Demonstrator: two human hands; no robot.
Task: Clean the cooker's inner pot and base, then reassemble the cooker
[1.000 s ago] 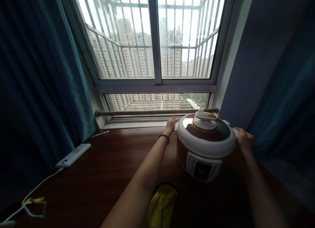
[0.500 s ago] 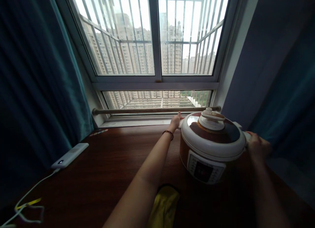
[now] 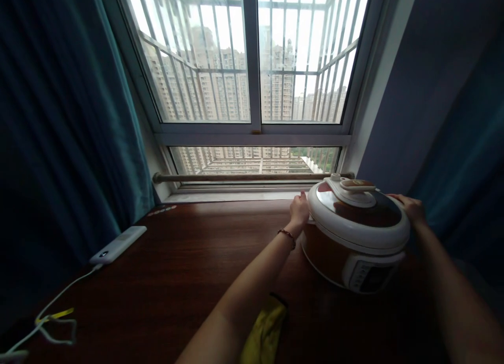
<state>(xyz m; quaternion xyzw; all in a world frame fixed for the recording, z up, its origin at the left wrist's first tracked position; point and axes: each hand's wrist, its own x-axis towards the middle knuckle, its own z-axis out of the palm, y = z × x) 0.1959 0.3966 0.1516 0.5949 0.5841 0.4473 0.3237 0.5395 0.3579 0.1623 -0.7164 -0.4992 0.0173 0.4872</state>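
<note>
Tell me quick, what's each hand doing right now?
Left hand: closed on the left side of the cooker, which looks tipped.
Right hand: gripping the cooker's right side; its fingers are hidden behind the lid.

You have a round brown-and-white pressure cooker (image 3: 356, 233) on the dark wooden table's right side, near the window. Its lid is on, its body tilts, and the control panel faces front-right.
</note>
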